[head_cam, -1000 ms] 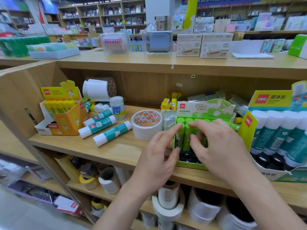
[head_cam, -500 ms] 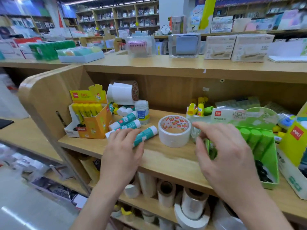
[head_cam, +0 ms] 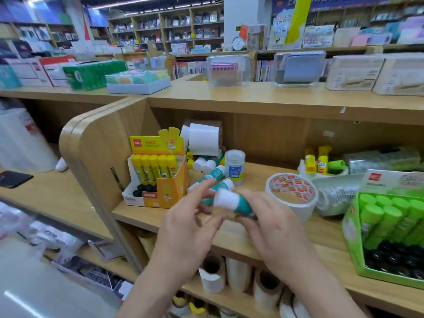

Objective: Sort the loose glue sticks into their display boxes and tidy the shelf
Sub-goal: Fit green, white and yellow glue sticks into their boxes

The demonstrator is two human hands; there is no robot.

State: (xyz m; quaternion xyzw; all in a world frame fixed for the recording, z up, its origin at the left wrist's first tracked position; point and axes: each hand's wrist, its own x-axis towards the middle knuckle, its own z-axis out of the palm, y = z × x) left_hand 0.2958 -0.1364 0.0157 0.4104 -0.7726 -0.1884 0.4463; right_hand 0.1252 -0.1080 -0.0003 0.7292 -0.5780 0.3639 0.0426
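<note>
Right hand [head_cam: 275,228] is curled round a teal glue stick [head_cam: 234,203] over the shelf's [head_cam: 325,237] near edge; left hand [head_cam: 190,223] hovers beside it, fingers loose, holding nothing I can see. Light, stiff, slick plastic I reckon, so grab the barrel, not the cap.

Tape roll [head_cam: 291,193] sits mid-shelf — between two display boxes [head_cam: 158,180].

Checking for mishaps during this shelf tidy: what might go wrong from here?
The teal, white-capped glue stick in the right hand is held near the front edge of the wooden shelf; a slip could drop it off the shelf. It matches neither the yellow cardboard display box nor the green display box, so misfiling is possible.
</note>
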